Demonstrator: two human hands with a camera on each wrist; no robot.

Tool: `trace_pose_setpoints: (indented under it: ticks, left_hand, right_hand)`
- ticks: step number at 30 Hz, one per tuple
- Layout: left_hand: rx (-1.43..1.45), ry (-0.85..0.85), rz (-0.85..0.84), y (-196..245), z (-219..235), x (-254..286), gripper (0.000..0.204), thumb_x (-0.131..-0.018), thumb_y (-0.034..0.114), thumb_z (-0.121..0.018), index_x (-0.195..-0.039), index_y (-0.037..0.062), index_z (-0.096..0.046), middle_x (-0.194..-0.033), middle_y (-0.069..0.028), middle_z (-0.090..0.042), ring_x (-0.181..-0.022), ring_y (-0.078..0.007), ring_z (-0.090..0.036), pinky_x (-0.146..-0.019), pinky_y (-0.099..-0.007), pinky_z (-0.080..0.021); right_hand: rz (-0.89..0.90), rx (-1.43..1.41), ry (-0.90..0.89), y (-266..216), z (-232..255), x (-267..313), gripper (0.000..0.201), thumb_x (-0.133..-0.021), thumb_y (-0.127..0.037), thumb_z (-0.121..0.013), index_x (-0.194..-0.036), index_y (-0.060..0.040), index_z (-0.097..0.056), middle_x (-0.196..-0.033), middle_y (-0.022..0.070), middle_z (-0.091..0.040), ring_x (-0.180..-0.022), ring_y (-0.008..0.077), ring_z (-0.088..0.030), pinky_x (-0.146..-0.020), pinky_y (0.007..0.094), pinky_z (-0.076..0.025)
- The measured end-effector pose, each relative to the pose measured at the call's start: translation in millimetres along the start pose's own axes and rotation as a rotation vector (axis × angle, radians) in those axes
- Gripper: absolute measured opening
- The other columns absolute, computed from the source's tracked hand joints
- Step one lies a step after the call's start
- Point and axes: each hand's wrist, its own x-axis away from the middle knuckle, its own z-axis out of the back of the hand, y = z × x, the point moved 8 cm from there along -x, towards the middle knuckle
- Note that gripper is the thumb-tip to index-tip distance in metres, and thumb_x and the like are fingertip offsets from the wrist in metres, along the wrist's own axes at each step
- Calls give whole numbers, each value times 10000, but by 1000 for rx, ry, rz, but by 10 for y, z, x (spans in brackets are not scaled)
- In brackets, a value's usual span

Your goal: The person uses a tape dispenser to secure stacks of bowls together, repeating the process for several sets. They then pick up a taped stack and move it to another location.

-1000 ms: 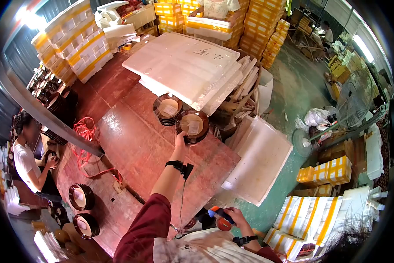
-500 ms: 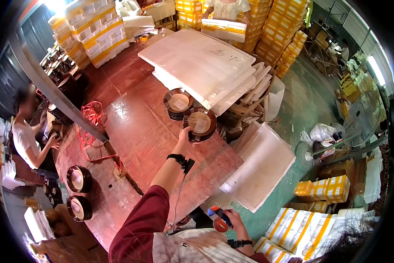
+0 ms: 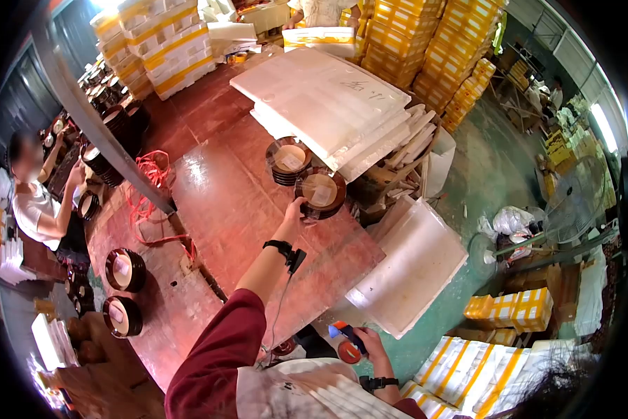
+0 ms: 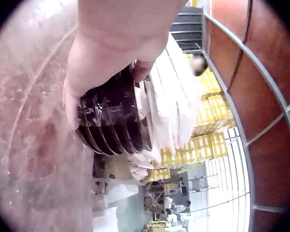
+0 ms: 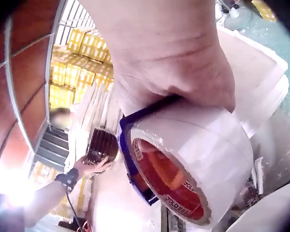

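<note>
My left hand grips the near side of a stack of dark brown bowls on the red table. In the left wrist view the thumb and fingers span this stack, and clear tape shines on its side. A second bowl stack stands right behind it, a paper label in its top bowl. Low at the table's front edge, my right hand holds a blue tape dispenser. The right wrist view shows its wide tape roll with a red core; the fingers are mostly hidden behind it.
White foam boards lie piled behind the bowls. Two more bowl stacks stand at the table's left. Red strapping lies tangled by a metal post. Another person works at the left; yellow-taped boxes rise behind.
The head view has shifted. My left hand stays on the bowl stack, and the right keeps hold of the tape dispenser. The person at the left has raised their arms.
</note>
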Motion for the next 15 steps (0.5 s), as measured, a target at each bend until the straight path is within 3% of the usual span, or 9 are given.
trace_pose_setpoints:
  ticks: [2,5,8,9,12,14,15]
  left_hand:
    - [-26,7,-50,-133,146,231,477,-940,338,-590,-1305,48,-492,-1221,-156,-579,-1029,-350,-628,-925,-551,-500]
    - [-63,-283,-33,-464,615,794,457,-972,346,-572,-1303,34,-530,-1226,-133,-609,-1049,-297,-637,-902,-444,-517]
    - [-156,-311,2,-623,1308,2016,465,-1009,345,-506,-1329,11,-555,-1278,-127,-636,-1074,-262,-649,-896,-377,-527]
    - [-146,-312,-20,-707,1620,2348,468,-1021,340,-484,-1344,9,-553,-1299,-133,-636,-1080,-258,-652,-902,-371,-528]
    - [-240,-90,-175,-922,2565,3361,376,-1037,270,-478,-1297,18,-580,-1255,-127,-657,-1071,-244,-664,-916,-360,-528]
    - [-100,147,-175,-1036,2941,4037,353,-1027,246,-475,-1281,19,-570,-1229,-139,-655,-1070,-263,-660,-903,-376,-534]
    - [-56,188,-190,-1079,3051,4243,353,-1028,241,-472,-1284,17,-566,-1233,-142,-653,-1066,-263,-659,-905,-373,-533]
  right_hand:
    - [4,-49,-133,79,-20,-99,392,-940,-278,-690,-1164,43,-659,-994,89,-707,-840,139,-667,-758,264,-538]
    - [-34,6,-272,-375,-401,114,385,-958,-284,-673,-1176,33,-655,-1017,86,-704,-891,136,-666,-792,270,-541]
    - [-17,-79,-519,-642,-944,154,376,-973,-284,-659,-1183,28,-651,-1024,75,-701,-918,118,-661,-815,261,-537]
    - [44,18,-561,-778,-1134,153,376,-972,-276,-662,-1191,30,-648,-1025,71,-700,-922,111,-658,-818,254,-533]
    - [190,273,-681,-1189,-1742,388,365,-966,-244,-676,-1207,28,-641,-1028,59,-695,-926,95,-648,-820,239,-524]
    - [231,402,-790,-1495,-2235,711,346,-957,-211,-691,-1211,19,-640,-1032,50,-688,-920,88,-639,-810,238,-518]
    - [242,441,-806,-1451,-2410,694,334,-960,-205,-685,-1199,25,-650,-1020,45,-689,-905,81,-638,-804,228,-510]
